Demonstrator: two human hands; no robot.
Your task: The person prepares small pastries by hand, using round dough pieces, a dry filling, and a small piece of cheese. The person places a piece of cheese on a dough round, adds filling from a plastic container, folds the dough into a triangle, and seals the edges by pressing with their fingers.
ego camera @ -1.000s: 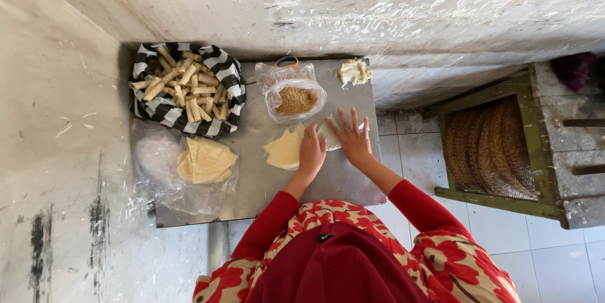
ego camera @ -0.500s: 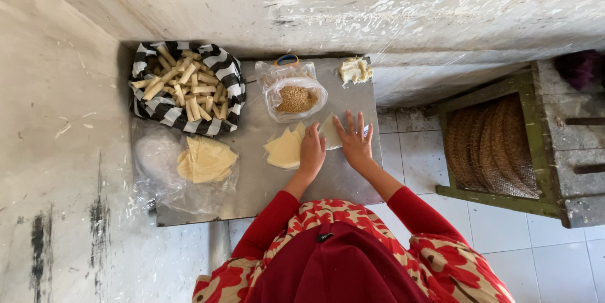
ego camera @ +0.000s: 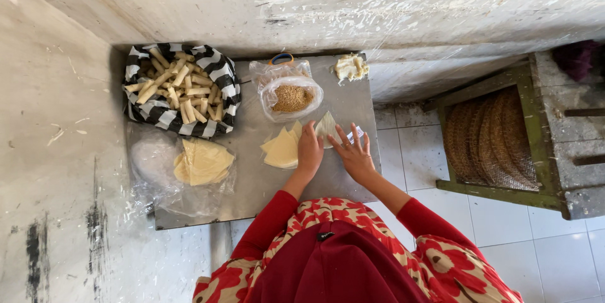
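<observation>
On a small metal table (ego camera: 252, 183) lies a short stack of pale yellow triangular dough sheets (ego camera: 282, 149). My left hand (ego camera: 309, 150) rests on the stack's right edge and touches one single sheet (ego camera: 326, 125) lying beside it. My right hand (ego camera: 354, 153), fingers spread, presses on the table just right of that sheet, over a small white-and-blue thing (ego camera: 357, 133). Just beyond the hands stands a clear plastic bag of brown crumbly filling (ego camera: 291, 96).
A black-and-white striped cloth basket (ego camera: 179, 91) holds several rolled pastry sticks at the table's far left. A plastic bag with more yellow sheets (ego camera: 201, 162) lies at the near left. A lump of pale dough (ego camera: 350, 67) sits at the far right corner. A green wooden frame with woven seat (ego camera: 493, 140) stands to the right.
My right hand has drawn slightly nearer and now lies flatter beside the single sheet. The left hand stays on the stack.
</observation>
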